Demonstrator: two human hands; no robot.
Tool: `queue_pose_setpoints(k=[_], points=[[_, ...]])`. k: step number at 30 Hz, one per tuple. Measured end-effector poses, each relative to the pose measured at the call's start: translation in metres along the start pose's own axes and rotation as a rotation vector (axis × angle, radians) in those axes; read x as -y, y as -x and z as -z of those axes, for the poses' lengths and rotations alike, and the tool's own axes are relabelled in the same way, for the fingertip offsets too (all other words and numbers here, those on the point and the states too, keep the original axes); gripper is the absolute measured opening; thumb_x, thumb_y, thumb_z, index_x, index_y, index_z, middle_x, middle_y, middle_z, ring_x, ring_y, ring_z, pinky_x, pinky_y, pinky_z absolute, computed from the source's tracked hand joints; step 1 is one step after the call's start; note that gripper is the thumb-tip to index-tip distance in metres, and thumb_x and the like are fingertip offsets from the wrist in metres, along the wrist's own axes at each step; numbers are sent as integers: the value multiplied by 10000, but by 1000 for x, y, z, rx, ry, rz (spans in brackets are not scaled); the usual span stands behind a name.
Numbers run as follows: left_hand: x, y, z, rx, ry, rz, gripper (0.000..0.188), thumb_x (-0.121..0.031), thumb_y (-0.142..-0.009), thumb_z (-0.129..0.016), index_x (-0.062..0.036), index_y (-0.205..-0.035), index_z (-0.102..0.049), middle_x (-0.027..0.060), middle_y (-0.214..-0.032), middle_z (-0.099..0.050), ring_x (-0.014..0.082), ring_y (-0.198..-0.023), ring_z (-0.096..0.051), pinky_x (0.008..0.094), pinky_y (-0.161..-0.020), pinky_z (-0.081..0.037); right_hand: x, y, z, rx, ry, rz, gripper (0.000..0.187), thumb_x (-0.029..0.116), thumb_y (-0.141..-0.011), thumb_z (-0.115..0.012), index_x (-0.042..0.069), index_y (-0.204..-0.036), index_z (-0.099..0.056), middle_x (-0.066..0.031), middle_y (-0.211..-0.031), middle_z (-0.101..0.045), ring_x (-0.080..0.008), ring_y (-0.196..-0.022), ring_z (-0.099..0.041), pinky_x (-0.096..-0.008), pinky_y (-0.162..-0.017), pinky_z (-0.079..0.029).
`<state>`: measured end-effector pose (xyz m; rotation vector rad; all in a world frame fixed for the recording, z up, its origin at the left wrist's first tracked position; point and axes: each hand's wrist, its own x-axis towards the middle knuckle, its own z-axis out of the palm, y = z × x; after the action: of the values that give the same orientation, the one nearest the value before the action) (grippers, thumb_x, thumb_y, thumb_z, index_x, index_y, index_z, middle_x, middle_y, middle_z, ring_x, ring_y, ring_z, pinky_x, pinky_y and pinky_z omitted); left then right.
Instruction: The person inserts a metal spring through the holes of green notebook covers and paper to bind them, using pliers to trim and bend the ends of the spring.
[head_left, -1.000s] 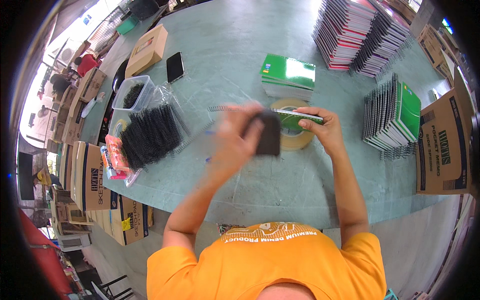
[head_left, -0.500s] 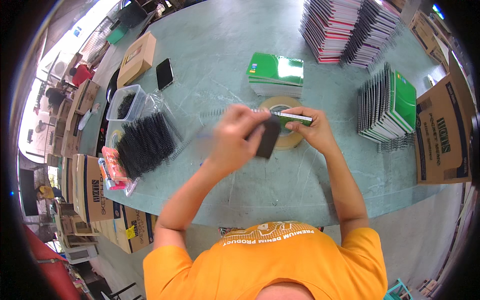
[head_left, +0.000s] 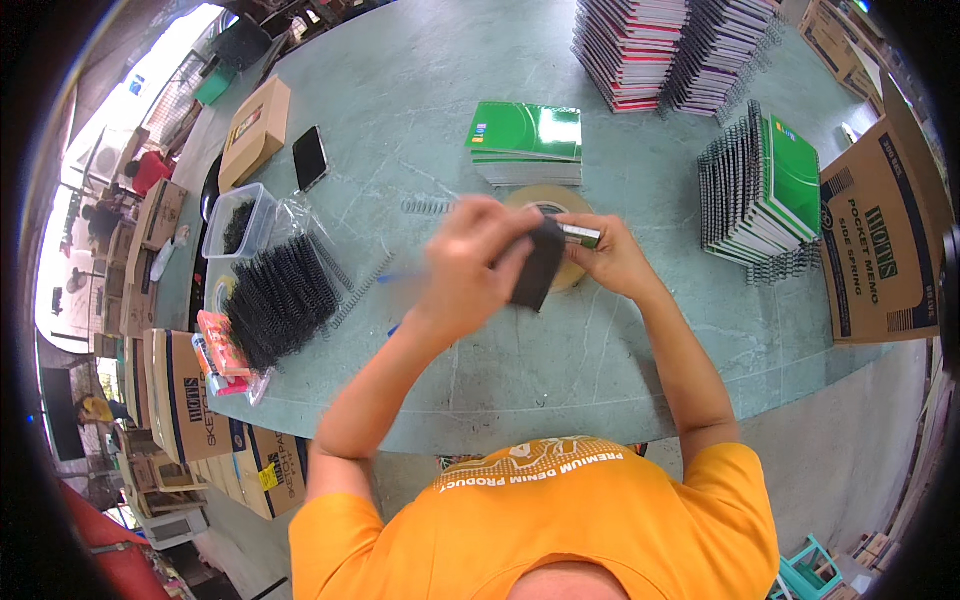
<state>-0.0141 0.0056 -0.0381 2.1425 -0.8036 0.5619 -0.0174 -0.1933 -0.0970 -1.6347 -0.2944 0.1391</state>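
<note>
My right hand (head_left: pixel 612 258) grips a small notepad (head_left: pixel 582 236) by its end, its edge turned up. My left hand (head_left: pixel 470 262), a little blurred, is closed at the notepad's other end. From behind its fingers a dark wire spiral (head_left: pixel 425 207) sticks out to the left, in line with the notepad's edge. A black flat piece (head_left: pixel 540 265) hangs between the hands, below the left fingertips; whether it is the notepad's cover I cannot tell. Beneath lies a roll of clear tape (head_left: pixel 570 277), partly hidden. Just beyond it is a stack of green notepads (head_left: pixel 526 140).
At left are a heap of black spirals (head_left: pixel 285 300), a plastic tub (head_left: pixel 240 222), a phone (head_left: pixel 310 158) and a cardboard box (head_left: pixel 255 132). Spiral-bound green notepads (head_left: pixel 765 190) stand at right beside an open carton (head_left: pixel 880 235). Tall notebook stacks (head_left: pixel 635 50) rise at the back.
The spiral sticking out left of my left hand looks shorter. The notepad and black piece have tilted slightly in my hands. The whole view has shifted a little.
</note>
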Motion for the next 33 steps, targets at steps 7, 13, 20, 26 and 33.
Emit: queue_pose_setpoints(k=[7,13,20,26,33], points=[[-10,-12,0,-16,19,34,289,-14,-717,-690,-68,-998,-654,106,-846,-577,261,-815,-571,335,-730,-474,-1,4,3,37,-39,-62,331,-20,-847,-589,1,-1178,-584,-30,-1032,-649,-77,-920,-547,-245,-835,-443],[-7,26,-24,316,47,105,268,-92,-757,-690,-88,-1022,-650,128,-886,-571,289,-855,-567,353,-756,-472,-5,-1,8,35,-114,81,325,66,-874,-601,-3,-1191,-581,-64,-1131,-630,-118,-1055,-540,-252,-910,-426],[-16,19,-20,183,-32,-32,245,-112,-781,-663,-86,-1023,-633,132,-910,-570,297,-917,-558,378,-757,-464,1,3,5,14,-239,104,335,176,-879,-619,9,-1168,-597,-81,-1180,-606,-161,-1102,-543,-266,-920,-436],[-6,-24,-24,299,-188,-162,201,-111,-800,-630,-54,-992,-619,116,-911,-581,298,-898,-545,385,-790,-443,-12,12,10,-48,-10,-35,248,92,-874,-620,22,-1112,-639,9,-971,-663,-53,-885,-554,-222,-767,-454],[-11,-28,-47,307,66,-223,170,-91,-767,-633,-34,-924,-606,128,-887,-586,314,-872,-546,386,-765,-449,-28,16,12,-108,21,-5,182,136,-888,-591,-5,-979,-661,33,-769,-635,-27,-716,-496,-221,-622,-427]])
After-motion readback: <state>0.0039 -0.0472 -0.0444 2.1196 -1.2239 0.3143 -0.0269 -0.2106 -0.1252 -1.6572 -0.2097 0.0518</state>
